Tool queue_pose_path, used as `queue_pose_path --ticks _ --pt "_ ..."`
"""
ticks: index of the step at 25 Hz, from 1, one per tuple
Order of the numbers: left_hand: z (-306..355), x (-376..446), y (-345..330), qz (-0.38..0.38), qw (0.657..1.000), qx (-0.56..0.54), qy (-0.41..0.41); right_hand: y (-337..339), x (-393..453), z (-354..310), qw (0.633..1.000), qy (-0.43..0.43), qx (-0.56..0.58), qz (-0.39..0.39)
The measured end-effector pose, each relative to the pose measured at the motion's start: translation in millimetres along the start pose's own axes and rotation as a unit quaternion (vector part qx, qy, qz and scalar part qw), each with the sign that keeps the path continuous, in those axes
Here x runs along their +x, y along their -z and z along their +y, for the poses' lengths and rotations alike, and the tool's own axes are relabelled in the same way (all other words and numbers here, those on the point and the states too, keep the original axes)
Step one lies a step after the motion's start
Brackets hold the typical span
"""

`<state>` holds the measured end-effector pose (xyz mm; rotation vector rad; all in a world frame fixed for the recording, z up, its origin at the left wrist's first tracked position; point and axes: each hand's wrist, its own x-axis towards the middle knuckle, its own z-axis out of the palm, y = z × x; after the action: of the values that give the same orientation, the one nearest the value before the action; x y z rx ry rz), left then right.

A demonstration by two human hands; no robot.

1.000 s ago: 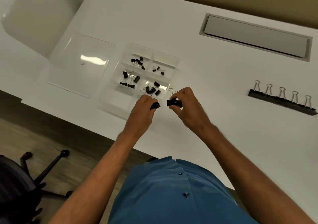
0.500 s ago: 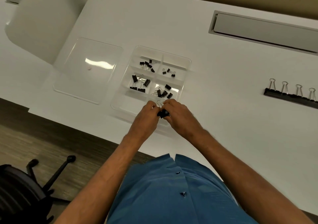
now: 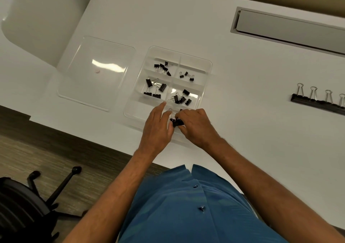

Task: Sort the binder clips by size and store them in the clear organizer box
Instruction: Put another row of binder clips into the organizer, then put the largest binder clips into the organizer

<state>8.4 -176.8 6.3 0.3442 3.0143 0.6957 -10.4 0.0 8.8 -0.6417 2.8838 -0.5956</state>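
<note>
Holding black binder clips (image 3: pixel 177 122) over the near-right compartment of the clear organizer box (image 3: pixel 208 63), right hand (image 3: pixel 196 126) curled round them, left hand (image 3: pixel 156 127) touching with straight fingers; no legible writing; lid (image 3: pixel 97 72) left, clipped black strip (image 3: pixel 317 102) right, white table (image 3: pixel 242 71).

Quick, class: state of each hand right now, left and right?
Left hand: open, fingers extended over the organizer box, touching the binder clips.
Right hand: closed, its grip on the binder clips.
</note>
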Motion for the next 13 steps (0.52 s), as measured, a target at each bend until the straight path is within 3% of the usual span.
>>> queue_pose_path --ticks 8,13 --pt "1 -2 -5 0.007 1.0 -0.007 0.017 6 -3 3 0.999 0.018 0.035 -0.009" --pt "18 5 2 0.04 0.999 -0.006 0.023 36 -26 28 0.988 -0.024 0.138 0.067"
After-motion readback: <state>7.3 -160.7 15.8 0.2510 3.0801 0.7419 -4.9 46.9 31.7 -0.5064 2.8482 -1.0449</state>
